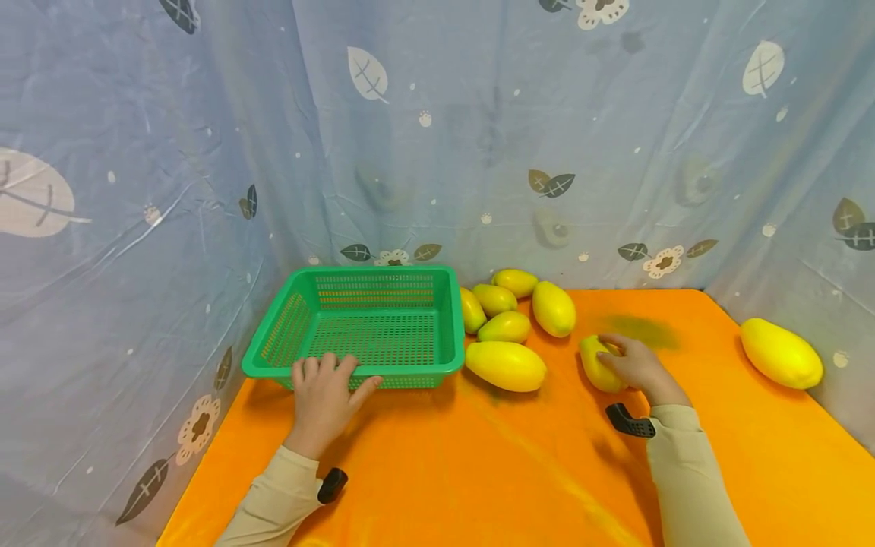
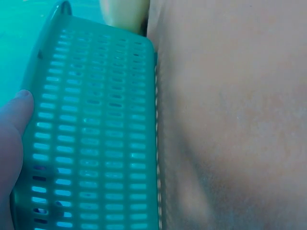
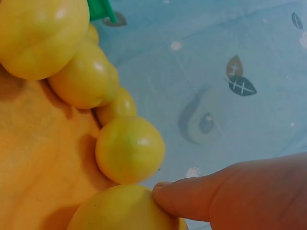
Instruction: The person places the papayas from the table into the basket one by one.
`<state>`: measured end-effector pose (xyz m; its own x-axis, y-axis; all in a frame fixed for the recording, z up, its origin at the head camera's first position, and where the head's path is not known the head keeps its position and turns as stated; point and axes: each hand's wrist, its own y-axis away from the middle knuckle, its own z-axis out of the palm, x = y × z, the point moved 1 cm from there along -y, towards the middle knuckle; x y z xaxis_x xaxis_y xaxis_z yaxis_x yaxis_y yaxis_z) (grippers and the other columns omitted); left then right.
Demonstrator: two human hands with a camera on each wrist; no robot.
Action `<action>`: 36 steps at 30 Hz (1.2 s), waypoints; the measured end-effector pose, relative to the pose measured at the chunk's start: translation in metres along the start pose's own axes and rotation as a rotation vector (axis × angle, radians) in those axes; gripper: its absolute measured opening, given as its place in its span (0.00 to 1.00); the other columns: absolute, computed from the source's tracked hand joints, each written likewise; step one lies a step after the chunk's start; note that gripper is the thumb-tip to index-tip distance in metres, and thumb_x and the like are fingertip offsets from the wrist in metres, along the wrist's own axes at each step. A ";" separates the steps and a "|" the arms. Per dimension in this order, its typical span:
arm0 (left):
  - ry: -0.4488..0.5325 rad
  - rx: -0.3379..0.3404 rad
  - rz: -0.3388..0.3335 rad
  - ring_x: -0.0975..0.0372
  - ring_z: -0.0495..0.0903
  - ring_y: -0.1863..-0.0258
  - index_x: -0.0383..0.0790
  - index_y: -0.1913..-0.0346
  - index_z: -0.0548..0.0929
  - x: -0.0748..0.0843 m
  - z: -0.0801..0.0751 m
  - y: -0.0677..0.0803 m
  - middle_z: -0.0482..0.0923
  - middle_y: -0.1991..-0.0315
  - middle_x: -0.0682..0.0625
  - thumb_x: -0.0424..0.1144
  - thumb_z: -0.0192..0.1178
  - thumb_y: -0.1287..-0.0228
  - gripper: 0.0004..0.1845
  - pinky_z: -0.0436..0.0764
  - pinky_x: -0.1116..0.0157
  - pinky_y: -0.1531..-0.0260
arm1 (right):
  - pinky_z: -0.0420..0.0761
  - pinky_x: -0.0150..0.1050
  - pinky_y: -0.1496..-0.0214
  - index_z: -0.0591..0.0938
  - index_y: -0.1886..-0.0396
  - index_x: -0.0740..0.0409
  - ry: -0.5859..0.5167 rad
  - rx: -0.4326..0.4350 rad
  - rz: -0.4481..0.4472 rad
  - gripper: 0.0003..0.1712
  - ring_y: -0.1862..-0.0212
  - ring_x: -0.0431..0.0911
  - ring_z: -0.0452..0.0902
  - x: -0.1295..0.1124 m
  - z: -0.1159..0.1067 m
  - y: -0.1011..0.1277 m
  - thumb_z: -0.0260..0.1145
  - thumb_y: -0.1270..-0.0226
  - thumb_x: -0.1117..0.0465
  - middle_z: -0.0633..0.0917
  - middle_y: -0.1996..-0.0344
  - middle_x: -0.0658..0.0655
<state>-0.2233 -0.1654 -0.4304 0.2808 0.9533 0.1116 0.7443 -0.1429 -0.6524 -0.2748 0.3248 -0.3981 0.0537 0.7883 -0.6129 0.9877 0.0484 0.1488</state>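
A green perforated basket (image 1: 287, 327) stands empty at the back left of the orange table. My left hand (image 1: 324, 395) grips its near rim, fingers over the edge, thumb on the outer wall (image 2: 91, 143). Just right of the basket lies a cluster of yellow mangoes (image 1: 506, 365). My right hand (image 1: 636, 365) curls round a smaller yellow mango (image 1: 596, 366) lying on the table apart from the cluster; its fingertip (image 3: 168, 196) presses on that fruit (image 3: 120, 211). One more mango (image 1: 781, 352) lies far right.
A blue leaf-print curtain (image 1: 437, 137) closes off the back and both sides. The orange table (image 1: 478, 471) stretches toward me, with its left edge near my left sleeve.
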 end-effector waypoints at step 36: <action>-0.012 0.011 -0.001 0.41 0.74 0.62 0.40 0.58 0.86 -0.004 0.004 -0.001 0.80 0.65 0.39 0.62 0.70 0.43 0.27 0.67 0.39 0.43 | 0.70 0.42 0.72 0.70 0.25 0.48 -0.337 -0.191 -0.210 0.27 0.80 0.45 0.64 -0.255 0.158 -0.049 0.58 0.19 0.56 0.72 0.30 0.68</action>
<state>-0.2278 -0.1684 -0.4331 0.2726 0.9565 0.1035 0.7376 -0.1387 -0.6609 -0.3134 0.0241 -0.3718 -0.0695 0.5068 -0.8592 0.9391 0.3238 0.1150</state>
